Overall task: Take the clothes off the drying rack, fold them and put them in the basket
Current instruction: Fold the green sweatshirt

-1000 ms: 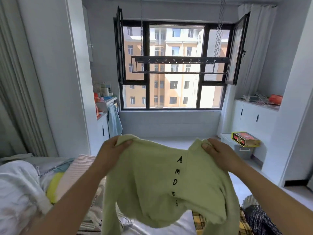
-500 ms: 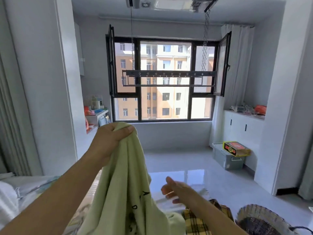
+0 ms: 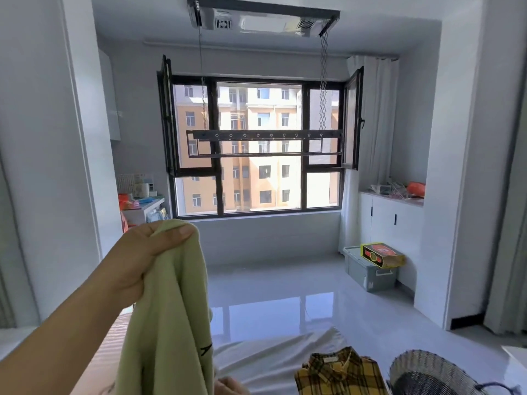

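White bedding [image 3: 271,363] lies below: the sweatshirt [image 3: 168,323], pinched by fingers of the left hand [image 3: 142,258], should be laid flat there; whether the right hand [image 3: 228,387] grips anything cannot be told.

I see the green top [image 3: 171,323] hanging at seven o'clock, plaid shirt [image 3: 339,374] and basket [image 3: 422,369] at five, drying rack [image 3: 265,136] at twelve.
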The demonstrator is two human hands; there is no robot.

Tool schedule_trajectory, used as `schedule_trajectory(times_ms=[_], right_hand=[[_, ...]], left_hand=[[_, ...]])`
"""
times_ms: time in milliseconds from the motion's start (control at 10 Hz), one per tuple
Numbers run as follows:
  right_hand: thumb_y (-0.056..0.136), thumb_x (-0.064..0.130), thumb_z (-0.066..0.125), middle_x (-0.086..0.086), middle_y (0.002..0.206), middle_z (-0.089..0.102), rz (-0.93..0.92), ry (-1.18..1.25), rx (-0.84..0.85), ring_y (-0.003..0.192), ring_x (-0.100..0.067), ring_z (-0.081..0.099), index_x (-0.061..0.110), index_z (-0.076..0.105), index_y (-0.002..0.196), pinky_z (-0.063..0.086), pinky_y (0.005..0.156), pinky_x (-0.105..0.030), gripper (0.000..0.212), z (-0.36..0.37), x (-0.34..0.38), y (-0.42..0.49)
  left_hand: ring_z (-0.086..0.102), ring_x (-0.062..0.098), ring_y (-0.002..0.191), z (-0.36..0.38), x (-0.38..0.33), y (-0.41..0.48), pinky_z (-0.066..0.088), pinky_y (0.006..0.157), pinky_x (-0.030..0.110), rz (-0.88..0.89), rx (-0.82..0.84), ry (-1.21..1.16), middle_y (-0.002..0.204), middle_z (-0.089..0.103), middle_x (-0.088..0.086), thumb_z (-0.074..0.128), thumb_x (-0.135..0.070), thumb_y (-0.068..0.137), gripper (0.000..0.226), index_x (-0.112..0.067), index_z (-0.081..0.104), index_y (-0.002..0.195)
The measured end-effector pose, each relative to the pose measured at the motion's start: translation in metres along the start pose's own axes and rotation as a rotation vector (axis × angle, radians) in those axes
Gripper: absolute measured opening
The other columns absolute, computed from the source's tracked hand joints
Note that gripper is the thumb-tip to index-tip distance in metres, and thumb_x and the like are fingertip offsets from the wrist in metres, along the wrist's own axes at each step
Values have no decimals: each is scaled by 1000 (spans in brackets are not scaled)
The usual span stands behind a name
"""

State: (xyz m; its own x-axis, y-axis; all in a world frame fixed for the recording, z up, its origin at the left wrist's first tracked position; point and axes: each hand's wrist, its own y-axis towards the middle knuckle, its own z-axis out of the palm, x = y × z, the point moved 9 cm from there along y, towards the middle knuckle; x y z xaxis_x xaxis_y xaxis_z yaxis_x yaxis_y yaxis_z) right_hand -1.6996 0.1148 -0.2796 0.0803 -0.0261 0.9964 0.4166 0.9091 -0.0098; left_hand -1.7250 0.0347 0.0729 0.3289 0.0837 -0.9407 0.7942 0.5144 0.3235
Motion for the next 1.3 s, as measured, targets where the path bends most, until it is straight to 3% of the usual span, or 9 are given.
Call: schedule_trajectory(times_ms=[100, 400, 500, 600, 700, 800, 1000, 1100, 1300], right_hand=[[58, 63, 76, 3, 91, 68, -12, 56, -65, 83, -4, 62, 15, 69, 89, 45, 75, -13, 57, -72, -39, -51], [74, 41, 68, 0, 102, 67, 6, -166, -421, 90, -9, 61, 14, 62, 111, 48, 76, -13, 46, -208, 135, -162], [92, 22, 57, 4, 93, 65, -120, -427, -463, 83, -8, 60, 11, 64, 103, 44, 64, -6, 18, -215, 197, -171], [90, 19, 58, 1, 87, 66, -245, -557, -517, 77, -7, 58, 7, 67, 96, 44, 67, -14, 16, -228, 253, -176], [90, 18, 59, -7, 78, 63, -293, -736, -487, 70, -10, 53, -3, 63, 87, 41, 66, -26, 22, -226, 284, -174], [89, 21, 60, -5, 68, 50, -302, -847, -493, 63, -9, 45, -4, 55, 74, 33, 56, -20, 30, -227, 307, -174], [84, 32, 65, -1, 79, 64, -315, -733, -526, 70, -11, 56, 8, 68, 84, 44, 66, -22, 25, -242, 373, -191], [76, 41, 63, -5, 85, 65, -8, -697, -236, 77, -15, 60, 4, 67, 90, 51, 78, -26, 41, -244, 316, -195], [93, 26, 48, -10, 84, 43, -33, -375, -427, 81, -21, 47, 7, 46, 85, 46, 75, -31, 21, -272, 252, -195]], left_hand=[[64, 13, 51, -13, -10, 1, 53, 46, 24, 31, 8, -3, 67, 69, 7, 91, -38, 32, 53, -14, 71, 75], [66, 27, 61, -121, 48, -7, 57, 63, 34, -169, -201, 128, 73, 70, 16, 66, -19, 67, 14, -7, 70, 76], [60, 27, 70, -149, 71, -17, 50, 72, 32, -245, -239, 215, 78, 65, 17, 63, -11, 79, 12, -3, 68, 85], [59, 30, 81, -167, 91, -23, 47, 79, 37, -304, -237, 257, 91, 64, 22, 65, -17, 75, 30, 4, 62, 98], [58, 29, 81, -178, 101, -23, 47, 77, 37, -305, -255, 269, 90, 64, 20, 64, -16, 80, 28, 3, 62, 100], [57, 27, 79, -171, 93, -16, 47, 74, 34, -267, -245, 311, 86, 64, 17, 61, -14, 85, 12, -4, 65, 91], [53, 15, 73, -159, 17, 25, 44, 72, 25, -1, -294, 344, 74, 65, 2, 58, -14, 89, 9, -16, 63, 82], [51, 12, 72, -168, 9, 35, 42, 69, 22, 35, -356, 346, 67, 65, -5, 57, -15, 90, 12, -20, 61, 80], [54, 18, 77, -158, 54, 33, 45, 71, 27, -81, -250, 425, 82, 61, 6, 60, -16, 88, 10, -18, 63, 79]])
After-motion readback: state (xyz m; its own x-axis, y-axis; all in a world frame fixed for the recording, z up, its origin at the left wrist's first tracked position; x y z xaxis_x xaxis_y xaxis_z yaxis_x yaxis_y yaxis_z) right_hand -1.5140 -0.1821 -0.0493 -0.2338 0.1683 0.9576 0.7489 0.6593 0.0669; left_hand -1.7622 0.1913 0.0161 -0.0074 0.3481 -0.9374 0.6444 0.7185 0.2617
